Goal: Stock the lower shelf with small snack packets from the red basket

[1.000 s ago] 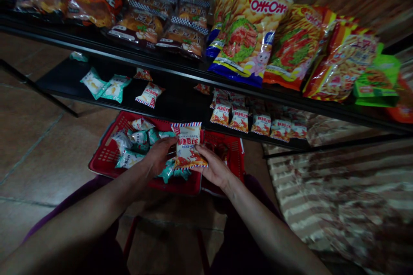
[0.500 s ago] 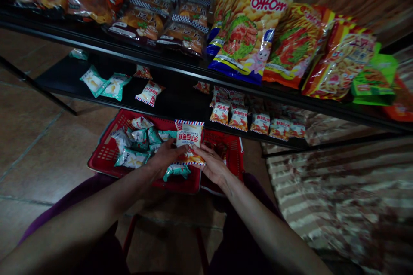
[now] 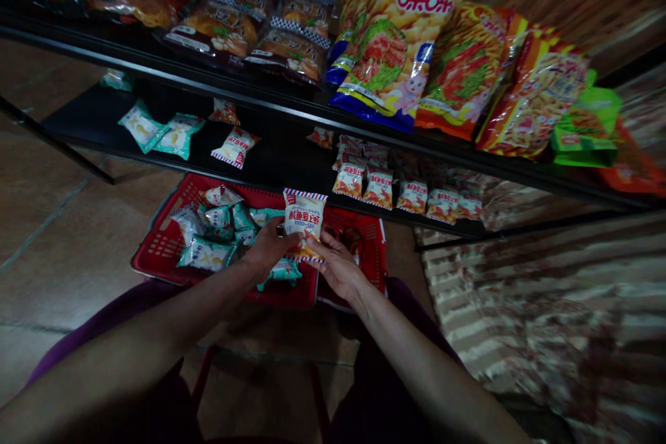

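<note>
A small snack bag (image 3: 304, 218), white and orange with striped ends, is held between both hands above a red basket (image 3: 156, 250). My left hand (image 3: 269, 245) grips its left side, thumb across the front. On the lower right, my right hand (image 3: 337, 265) has its thumb on the front and its other fingers partly hidden. Several teal-and-white snack packets (image 3: 207, 254) lie in the basket below. A second red basket (image 3: 375, 250) sits to the right, its contents dark and partly covered by my right hand.
Along the lower black shelf (image 3: 286, 165) stand several matching small snack bags (image 3: 379, 186), with teal packets (image 3: 180, 135) at its left. The upper shelf (image 3: 260, 94) overhangs it, carrying large snack bags (image 3: 390, 48) and packaged breads (image 3: 211, 26). A wrinkled striped cloth (image 3: 520, 312) hangs at the right.
The whole view has shifted slightly, so the shelves and baskets appear a little further left and up. Both hands still hold the same snack bag.
</note>
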Available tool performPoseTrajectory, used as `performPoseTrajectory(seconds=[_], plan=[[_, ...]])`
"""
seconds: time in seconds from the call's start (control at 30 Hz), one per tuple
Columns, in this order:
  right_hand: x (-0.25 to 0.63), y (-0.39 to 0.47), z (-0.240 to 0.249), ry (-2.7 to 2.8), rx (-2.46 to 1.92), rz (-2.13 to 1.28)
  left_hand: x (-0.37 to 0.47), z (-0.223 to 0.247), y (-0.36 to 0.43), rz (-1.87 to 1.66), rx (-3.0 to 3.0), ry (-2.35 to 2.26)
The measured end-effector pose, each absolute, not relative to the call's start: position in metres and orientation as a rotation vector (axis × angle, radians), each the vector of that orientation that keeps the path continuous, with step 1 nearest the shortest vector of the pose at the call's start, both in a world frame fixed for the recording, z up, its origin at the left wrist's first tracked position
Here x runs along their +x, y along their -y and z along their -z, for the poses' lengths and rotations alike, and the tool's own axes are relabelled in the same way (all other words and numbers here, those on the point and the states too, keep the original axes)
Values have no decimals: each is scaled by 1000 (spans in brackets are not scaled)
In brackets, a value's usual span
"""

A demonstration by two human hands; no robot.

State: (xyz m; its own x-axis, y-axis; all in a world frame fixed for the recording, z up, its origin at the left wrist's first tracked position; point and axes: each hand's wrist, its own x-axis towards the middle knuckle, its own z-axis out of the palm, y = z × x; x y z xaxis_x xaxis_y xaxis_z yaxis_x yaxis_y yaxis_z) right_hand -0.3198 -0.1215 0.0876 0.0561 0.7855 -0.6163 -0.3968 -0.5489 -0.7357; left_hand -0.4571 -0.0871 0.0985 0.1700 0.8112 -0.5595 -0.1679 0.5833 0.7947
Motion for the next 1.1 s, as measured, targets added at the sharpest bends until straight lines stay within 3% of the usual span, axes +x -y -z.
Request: performPoseTrajectory(seconds=[1.1], plan=[[-321, 113, -79, 250, -1329, -1414, -444, -89, 72, -879, 762, -1121]])
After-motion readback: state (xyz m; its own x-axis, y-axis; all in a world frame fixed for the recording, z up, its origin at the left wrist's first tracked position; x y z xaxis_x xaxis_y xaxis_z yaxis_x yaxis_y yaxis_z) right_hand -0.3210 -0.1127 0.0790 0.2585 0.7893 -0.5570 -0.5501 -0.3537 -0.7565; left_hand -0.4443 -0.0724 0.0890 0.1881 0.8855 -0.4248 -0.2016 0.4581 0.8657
